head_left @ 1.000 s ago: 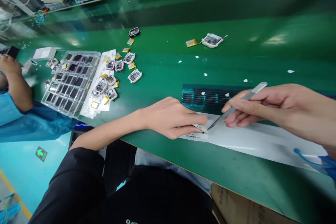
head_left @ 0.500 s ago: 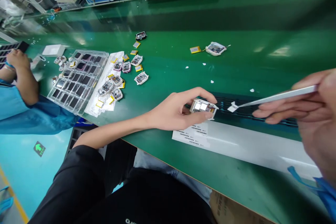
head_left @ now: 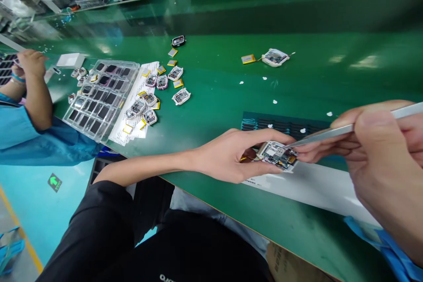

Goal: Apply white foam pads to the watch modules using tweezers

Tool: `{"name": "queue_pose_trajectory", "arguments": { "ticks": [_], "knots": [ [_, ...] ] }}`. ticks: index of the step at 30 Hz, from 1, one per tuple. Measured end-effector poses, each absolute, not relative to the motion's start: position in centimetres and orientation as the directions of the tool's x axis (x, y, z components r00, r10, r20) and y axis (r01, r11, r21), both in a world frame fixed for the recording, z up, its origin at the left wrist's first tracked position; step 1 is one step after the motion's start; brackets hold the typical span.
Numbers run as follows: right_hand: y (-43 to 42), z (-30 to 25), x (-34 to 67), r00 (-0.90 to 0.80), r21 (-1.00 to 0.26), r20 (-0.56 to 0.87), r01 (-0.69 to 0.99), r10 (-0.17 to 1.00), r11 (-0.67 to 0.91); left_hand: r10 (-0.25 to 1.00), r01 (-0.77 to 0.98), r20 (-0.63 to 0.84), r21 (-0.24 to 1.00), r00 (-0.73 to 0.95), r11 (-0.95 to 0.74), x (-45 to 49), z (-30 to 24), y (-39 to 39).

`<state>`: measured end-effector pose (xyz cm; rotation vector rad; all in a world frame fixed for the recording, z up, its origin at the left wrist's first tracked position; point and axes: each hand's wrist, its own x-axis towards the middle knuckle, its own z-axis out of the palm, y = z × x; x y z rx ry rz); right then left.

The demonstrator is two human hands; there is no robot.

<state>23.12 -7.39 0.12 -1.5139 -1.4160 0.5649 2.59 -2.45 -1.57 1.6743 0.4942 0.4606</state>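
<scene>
My left hand (head_left: 233,154) pinches a small white watch module (head_left: 276,155) with its circuit board facing up, held just above the white label sheet (head_left: 317,187). My right hand (head_left: 380,154) grips metal tweezers (head_left: 333,132) whose tip rests on the module's top. Behind both hands lies a dark blue sheet of black pads (head_left: 284,124) with white scraps on it.
A clear tray of screens (head_left: 99,97) and a pile of watch modules with yellow batteries (head_left: 148,97) sit to the left. Another module with its battery (head_left: 274,57) lies farther back. A person in a blue sleeve (head_left: 29,128) works at the far left. The table edge (head_left: 211,205) runs in front.
My left hand turned the module and brought it lower and nearer. The tweezers, which carried a small white piece half a second ago, now touch the module.
</scene>
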Motion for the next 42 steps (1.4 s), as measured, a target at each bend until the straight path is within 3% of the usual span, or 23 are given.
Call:
{"name": "queue_pose_trajectory", "arguments": {
  "ticks": [3, 10, 28, 36, 42],
  "knots": [
    [-7.4, 0.4, 23.1, 0.28, -0.906, 0.115, 0.422, 0.953, -0.014, 0.565, 0.089, 0.008, 0.986, 0.825, -0.144, 2.6, -1.6, -2.5],
    [-7.4, 0.5, 22.9, 0.261, -0.902, 0.104, 0.431, 0.96, -0.02, 0.573, 0.079, 0.007, 0.989, 0.819, -0.125, 2.7, -1.8, -2.6],
    [-7.7, 0.9, 22.3, 0.27, -0.893, 0.152, 0.45, 0.951, 0.015, 0.573, 0.053, 0.035, 0.989, 0.819, -0.135, 2.7, -1.9, -2.5],
    [-7.7, 0.6, 22.4, 0.256, -0.877, 0.211, 0.476, 0.943, 0.066, 0.573, 0.151, -0.085, 0.986, 0.815, -0.07, 2.5, -1.5, -2.4],
    [-7.8, 0.8, 22.2, 0.191, -0.832, 0.266, 0.54, 0.945, 0.125, 0.563, 0.199, -0.079, 0.968, 0.823, -0.155, 2.1, -0.9, -1.3]
  ]
}}
